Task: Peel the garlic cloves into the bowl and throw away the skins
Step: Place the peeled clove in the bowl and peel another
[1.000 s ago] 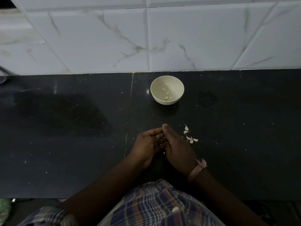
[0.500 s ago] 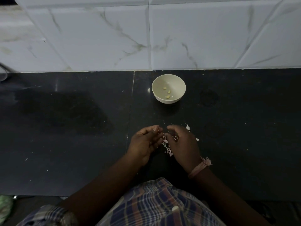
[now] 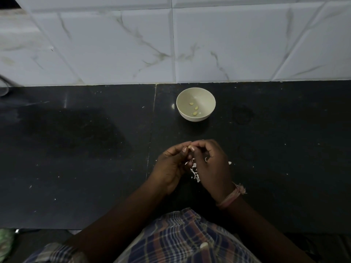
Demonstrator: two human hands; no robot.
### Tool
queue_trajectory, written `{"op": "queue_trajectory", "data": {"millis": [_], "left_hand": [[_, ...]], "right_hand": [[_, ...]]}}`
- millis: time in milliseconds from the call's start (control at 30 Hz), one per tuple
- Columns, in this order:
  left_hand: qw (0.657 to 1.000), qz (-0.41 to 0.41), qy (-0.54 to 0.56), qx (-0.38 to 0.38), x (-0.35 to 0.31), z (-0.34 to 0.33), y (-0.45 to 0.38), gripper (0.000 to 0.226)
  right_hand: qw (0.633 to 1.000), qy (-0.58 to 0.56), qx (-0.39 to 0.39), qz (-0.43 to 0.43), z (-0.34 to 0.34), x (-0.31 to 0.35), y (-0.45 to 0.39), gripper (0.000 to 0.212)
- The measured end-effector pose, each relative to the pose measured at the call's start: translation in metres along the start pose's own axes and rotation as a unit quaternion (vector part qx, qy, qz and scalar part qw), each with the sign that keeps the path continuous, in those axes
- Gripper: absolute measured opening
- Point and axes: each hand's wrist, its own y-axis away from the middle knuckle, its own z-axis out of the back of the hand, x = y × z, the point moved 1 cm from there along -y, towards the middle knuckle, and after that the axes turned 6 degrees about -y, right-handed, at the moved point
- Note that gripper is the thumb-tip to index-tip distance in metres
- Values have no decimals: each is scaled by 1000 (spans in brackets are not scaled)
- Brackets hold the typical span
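Person in checked shirt (image 3: pixel 182 238) at black counter (image 3: pixel 76 168). Pink thread band (image 3: pixel 230 197) on right wrist. Left hand (image 3: pixel 171 166) and right hand (image 3: pixel 212 166) together, fingertips meeting, pinching small garlic clove (image 3: pixel 189 147) betw. them. Skin scraps (image 3: pixel 195 172) lie on counter under/betw. hands. Farther back, apart from hands: white bowl (image 3: pixel 182 112) w/ 3 peeled cloves (image 3: pixel 196 107). Behind: marbled wall tiles (image 3: pixel 228 44).

No readable text, labels, brands, numbers or signs anywhere in view.
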Motion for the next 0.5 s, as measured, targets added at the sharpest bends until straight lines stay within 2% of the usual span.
{"op": "queue_trajectory", "data": {"millis": [167, 333, 500], "left_hand": [[996, -74, -38, -20, -2, -5, 5, 14], [988, -115, -96, -36, -4, -10, 12, 13], [985, -119, -114, -49, -7, -12, 16, 11]], "right_hand": [[987, -87, -43, -127, 1, 4, -2, 5], [984, -102, -40, -144, 3, 7, -1, 5], [988, -84, -31, -123, 0, 3, 1, 6]]}}
